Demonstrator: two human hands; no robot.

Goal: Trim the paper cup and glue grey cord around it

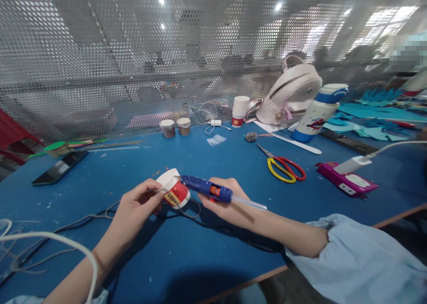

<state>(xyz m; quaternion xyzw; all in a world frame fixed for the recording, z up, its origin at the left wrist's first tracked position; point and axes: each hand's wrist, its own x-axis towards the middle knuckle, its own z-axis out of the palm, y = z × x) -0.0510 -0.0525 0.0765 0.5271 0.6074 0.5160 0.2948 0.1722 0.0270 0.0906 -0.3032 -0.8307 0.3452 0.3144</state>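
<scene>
A white paper cup (170, 177) with a red and yellow label lies tilted on the blue table. The fingers of my left hand (138, 206) are closed at its left side, with a thin grey cord (197, 211) running from them across the cup. My right hand (230, 206) grips a blue hot glue gun (200, 186), its nozzle at the cup's rim. A clear glue stick (250, 202) sticks out of the gun's back end. How far my left fingers reach around the cup is partly hidden.
Yellow-and-red-handled scissors (282, 166), a purple power strip (347, 179) and a water bottle (315, 115) stand or lie to the right. Behind are stacked paper cups (240, 110), two filled cups (167, 128) and a backpack (290, 95). A phone (62, 167) lies left; cables (83, 219) cross the front.
</scene>
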